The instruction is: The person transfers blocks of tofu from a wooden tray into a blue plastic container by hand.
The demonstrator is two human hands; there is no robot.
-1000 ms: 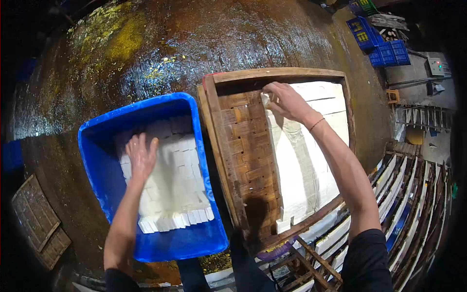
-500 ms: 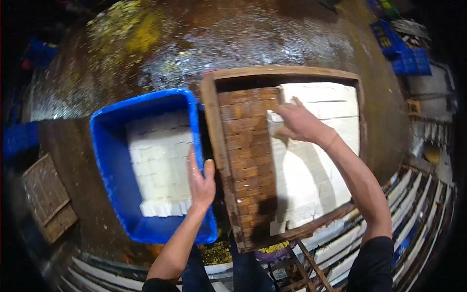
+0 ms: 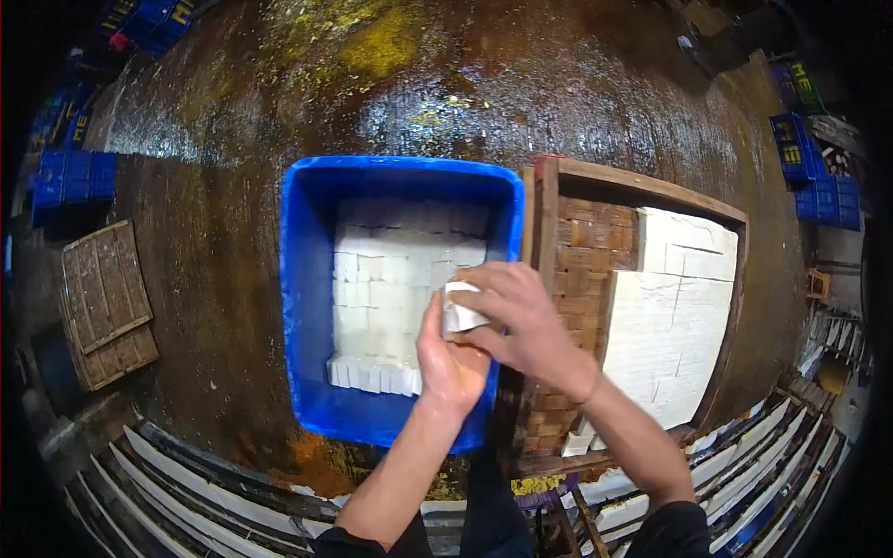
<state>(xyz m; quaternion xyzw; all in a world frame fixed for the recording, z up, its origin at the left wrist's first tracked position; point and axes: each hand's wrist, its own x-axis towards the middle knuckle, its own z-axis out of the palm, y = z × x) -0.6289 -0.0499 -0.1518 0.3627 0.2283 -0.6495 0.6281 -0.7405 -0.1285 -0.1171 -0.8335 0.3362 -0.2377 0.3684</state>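
Note:
Over the right side of the blue tub point(image 3: 290, 279), my right hand point(image 3: 526, 312) grips a small white block of what looks like tofu point(image 3: 459, 312). Cupped against the block's lower left side is my left hand point(image 3: 446, 363), its thumb up along it. Rows of similar tofu blocks point(image 3: 372, 293) cover much of the tub's floor. To the right stands a wooden frame point(image 3: 651, 177) with a woven mat point(image 3: 586, 251). A large white tofu slab point(image 3: 665, 344), scored with cut lines, lies on the mat's right part. A small loose piece point(image 3: 577, 442) sits at the slab's lower left corner.
A wooden board point(image 3: 107, 302) lies to the left on the wet brown floor point(image 3: 223, 279). Blue crates point(image 3: 74, 177) stand at the far left, more blue crates point(image 3: 819, 186) at the far right. Long slatted racks point(image 3: 223, 488) run along the near side.
My right hand has moved left from the slab to above the tub, now with a tofu block. My left hand has left the tub's edge and meets it there. The view has shifted.

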